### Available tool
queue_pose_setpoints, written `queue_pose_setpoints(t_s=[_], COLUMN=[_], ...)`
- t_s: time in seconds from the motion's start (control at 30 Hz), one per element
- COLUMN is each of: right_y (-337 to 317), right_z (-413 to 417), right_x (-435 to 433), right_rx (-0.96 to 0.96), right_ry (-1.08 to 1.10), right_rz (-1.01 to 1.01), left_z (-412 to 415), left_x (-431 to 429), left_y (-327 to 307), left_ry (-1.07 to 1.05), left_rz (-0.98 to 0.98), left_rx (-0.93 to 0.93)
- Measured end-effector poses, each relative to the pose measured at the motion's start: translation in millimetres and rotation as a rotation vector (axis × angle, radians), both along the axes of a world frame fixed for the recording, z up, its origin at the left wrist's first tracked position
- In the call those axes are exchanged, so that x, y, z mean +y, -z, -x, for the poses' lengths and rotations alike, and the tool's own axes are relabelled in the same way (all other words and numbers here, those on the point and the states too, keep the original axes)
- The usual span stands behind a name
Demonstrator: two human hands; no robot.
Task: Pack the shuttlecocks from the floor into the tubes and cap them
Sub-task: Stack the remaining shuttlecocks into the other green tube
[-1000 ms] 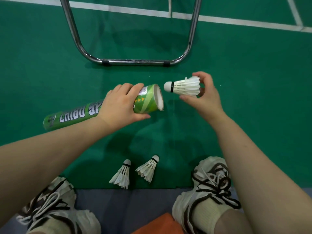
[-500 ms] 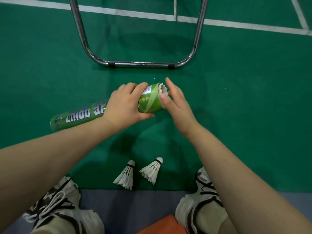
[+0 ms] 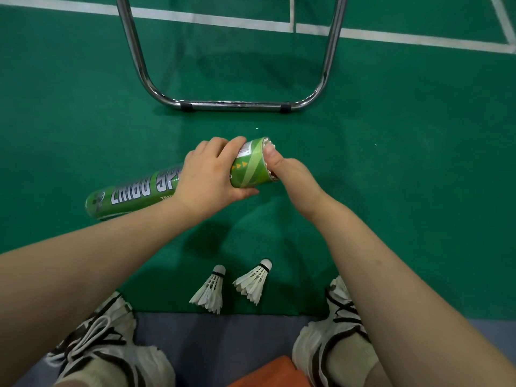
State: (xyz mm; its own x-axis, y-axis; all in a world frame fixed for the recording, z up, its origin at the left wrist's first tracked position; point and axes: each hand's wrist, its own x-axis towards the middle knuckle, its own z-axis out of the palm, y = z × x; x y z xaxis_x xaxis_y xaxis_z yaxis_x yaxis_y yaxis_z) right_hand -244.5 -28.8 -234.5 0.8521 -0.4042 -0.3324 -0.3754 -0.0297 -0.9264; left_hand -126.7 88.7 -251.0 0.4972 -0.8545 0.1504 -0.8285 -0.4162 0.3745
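Shuttlecocks, white feathered with black-banded cork tips: two [image 3: 210, 291] [image 3: 253, 281] lying on the green court floor [image 3: 405, 169] between the two white-and-black laced trainers [image 3: 97, 350] [image 3: 333, 335], just beside each other, corks pointing away. Long green cardboard tube with white lettering [image 3: 134, 192] held roughly level above the floor, open mouth to the right. Left hand [image 3: 208, 174] wrapped around the tube near its open end, fingers curled over the top, thumb underneath. Right hand [image 3: 290, 174] pressed against the tube mouth, thumb on the rim; white feather edges just visible inside the opening. Other right fingers hidden behind the tube end, spread cannot be told. Chrome tubular frame [image 3: 234, 105] resting on the floor beyond the hands, white court lines [image 3: 212, 20] behind it. Orange object [image 3: 268, 372] at bottom edge between the trainers.
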Motion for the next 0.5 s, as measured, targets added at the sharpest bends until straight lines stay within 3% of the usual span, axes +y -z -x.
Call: queue_pose_setpoints(t_s=[0.2, 0.27, 0.4, 0.5], right_y=[8.8, 14.5, 15.8, 23.0], right_z=[-4.5, -5.6, -1.2, 8.3], right_x=[22.2, 32.0, 36.8, 29.5], right_rx=[0.117, 0.088, -0.206, -0.251], right_ry=[-0.138, -0.09, 0.353, 0.337], right_rz=[-0.093, -0.067, 0.214, 0.465], left_z=[8.0, 4.4, -11.6, -19.7], left_x=[14.5, 20.3, 11.6, 7.6], left_y=[11.8, 13.3, 1.4, -4.2], left_ry=[0.059, 0.077, 0.032, 0.01], left_rz=[-0.028, -0.044, -0.086, -0.097], left_rx=[-0.033, -0.035, 0.006, 0.018])
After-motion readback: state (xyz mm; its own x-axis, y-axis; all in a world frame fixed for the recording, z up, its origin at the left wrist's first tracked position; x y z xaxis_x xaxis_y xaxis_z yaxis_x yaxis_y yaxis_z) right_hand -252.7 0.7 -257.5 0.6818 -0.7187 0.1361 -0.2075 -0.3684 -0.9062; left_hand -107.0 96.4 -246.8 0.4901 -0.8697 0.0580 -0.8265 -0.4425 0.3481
